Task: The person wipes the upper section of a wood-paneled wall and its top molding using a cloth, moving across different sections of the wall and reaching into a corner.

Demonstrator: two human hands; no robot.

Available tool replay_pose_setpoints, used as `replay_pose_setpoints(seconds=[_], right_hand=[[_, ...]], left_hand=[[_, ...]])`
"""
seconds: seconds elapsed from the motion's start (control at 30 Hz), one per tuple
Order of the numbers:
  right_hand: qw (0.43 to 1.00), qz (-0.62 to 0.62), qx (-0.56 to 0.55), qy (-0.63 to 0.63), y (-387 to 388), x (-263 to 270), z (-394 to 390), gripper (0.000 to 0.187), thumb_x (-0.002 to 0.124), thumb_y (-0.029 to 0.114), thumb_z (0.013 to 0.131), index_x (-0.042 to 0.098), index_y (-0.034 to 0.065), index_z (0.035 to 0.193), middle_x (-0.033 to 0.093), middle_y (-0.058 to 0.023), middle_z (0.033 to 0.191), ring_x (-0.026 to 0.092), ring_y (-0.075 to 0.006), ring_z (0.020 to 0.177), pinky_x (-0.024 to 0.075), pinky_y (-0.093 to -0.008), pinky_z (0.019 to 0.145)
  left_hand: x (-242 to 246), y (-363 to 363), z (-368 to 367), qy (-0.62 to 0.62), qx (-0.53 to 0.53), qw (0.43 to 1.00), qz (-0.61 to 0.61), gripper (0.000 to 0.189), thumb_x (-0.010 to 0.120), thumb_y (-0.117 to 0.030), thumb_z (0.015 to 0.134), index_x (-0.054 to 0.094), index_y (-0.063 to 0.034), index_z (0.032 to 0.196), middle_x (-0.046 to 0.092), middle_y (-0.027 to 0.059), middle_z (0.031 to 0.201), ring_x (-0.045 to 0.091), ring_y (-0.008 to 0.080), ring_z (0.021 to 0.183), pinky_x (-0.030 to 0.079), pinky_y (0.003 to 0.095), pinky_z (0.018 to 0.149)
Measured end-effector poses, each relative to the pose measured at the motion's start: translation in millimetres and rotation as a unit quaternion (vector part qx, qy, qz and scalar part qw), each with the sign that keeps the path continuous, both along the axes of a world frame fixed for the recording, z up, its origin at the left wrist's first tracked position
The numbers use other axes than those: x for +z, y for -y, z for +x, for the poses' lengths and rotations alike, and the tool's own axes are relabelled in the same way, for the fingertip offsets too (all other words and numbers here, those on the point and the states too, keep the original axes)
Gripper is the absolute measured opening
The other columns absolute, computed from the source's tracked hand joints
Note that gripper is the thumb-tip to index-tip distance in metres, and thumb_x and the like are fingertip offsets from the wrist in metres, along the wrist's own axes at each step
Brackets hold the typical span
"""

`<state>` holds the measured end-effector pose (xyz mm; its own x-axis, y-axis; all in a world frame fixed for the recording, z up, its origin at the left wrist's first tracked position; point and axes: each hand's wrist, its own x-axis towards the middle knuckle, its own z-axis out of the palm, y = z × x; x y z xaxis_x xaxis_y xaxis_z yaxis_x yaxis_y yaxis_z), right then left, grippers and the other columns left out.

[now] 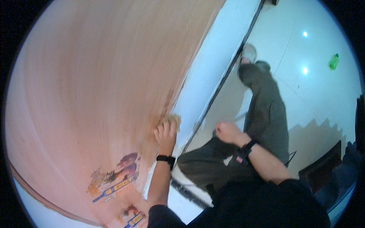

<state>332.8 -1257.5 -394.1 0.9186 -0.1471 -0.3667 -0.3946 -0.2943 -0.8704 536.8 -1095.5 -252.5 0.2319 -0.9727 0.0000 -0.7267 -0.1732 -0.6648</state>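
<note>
A large wood-grain panel (114, 85) fills the left side of the view, with colourful printed pictures (122, 173) near its lower part. My left hand (166, 132) is pressed to the panel by its right edge, its fingers on a yellowish sponge or folded cloth (175, 119). A reddish-brown mark (168, 102) lies on the panel just above those fingers. Over my bent leg, my right hand (228, 131) is closed beside the knee, apart from the panel; what it may hold is hidden. Dark bands sit on both wrists.
A white strip of wall (199, 68) with a dark skirting line (219, 85) borders the panel. On the shiny tiled floor (302, 94) lies a green plastic bottle (333, 61). A dark object (322, 168) stands at the lower right.
</note>
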Motion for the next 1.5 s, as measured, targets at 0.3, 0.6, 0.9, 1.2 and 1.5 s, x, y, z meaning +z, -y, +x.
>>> replay_pose_setpoints(seconds=[0.3, 0.6, 0.9, 1.2, 1.5], right_hand=[[0.978, 0.165, -0.124, -0.019, 3, 0, 4, 0.015, 0.056, 0.013, 0.085, 0.067, 0.0020, 0.087, 0.067, -0.0212, 0.091, 0.064, -0.0409, 0.090, 0.0509, -0.0480, 0.077], [0.982, 0.092, -0.165, -0.008, 1, -23, -2, 0.019, 0.061, 0.016, 0.082, 0.067, -0.0017, 0.085, 0.066, -0.0260, 0.088, 0.064, -0.0445, 0.086, 0.0504, -0.0518, 0.078], [0.990, 0.091, -0.110, 0.021, -11, -8, 25, 0.012, 0.062, 0.011, 0.082, 0.068, 0.0008, 0.083, 0.068, -0.0231, 0.088, 0.064, -0.0423, 0.085, 0.0521, -0.0482, 0.078], [0.990, 0.069, -0.119, 0.004, 18, 2, 30, 0.011, 0.059, 0.010, 0.084, 0.065, 0.0013, 0.086, 0.064, -0.0214, 0.089, 0.062, -0.0425, 0.090, 0.0501, -0.0504, 0.079], [0.988, 0.067, -0.128, -0.046, 36, 6, -8, 0.013, 0.059, 0.013, 0.085, 0.065, 0.0014, 0.088, 0.064, -0.0209, 0.095, 0.062, -0.0420, 0.093, 0.0504, -0.0507, 0.082]], left_hand=[[84, 24, 1, -0.109, 0.033, 0.992, 0.055, 0.032, 0.067, -0.013, 0.077, 0.064, -0.0129, 0.109, 0.060, 0.0111, 0.105, 0.055, 0.0290, 0.095, 0.042, 0.0400, 0.075], [391, 48, 8, 0.252, 0.000, 0.945, -0.207, 0.062, 0.070, 0.010, 0.068, 0.060, -0.0013, 0.128, 0.052, 0.0163, 0.122, 0.048, 0.0337, 0.113, 0.043, 0.0447, 0.093], [473, 78, 32, 0.365, -0.077, 0.863, -0.341, 0.023, 0.061, 0.007, 0.085, 0.058, 0.0045, 0.108, 0.053, 0.0151, 0.100, 0.053, 0.0306, 0.095, 0.045, 0.0397, 0.088], [405, 84, 29, 0.264, -0.058, 0.913, -0.304, 0.020, 0.063, -0.001, 0.089, 0.058, 0.0063, 0.107, 0.063, 0.0154, 0.102, 0.061, 0.0256, 0.091, 0.051, 0.0355, 0.084], [192, 103, 10, -0.021, -0.003, 0.994, 0.105, 0.041, 0.072, -0.019, 0.076, 0.062, -0.0115, 0.115, 0.061, 0.0111, 0.105, 0.058, 0.0319, 0.094, 0.045, 0.0461, 0.079]])
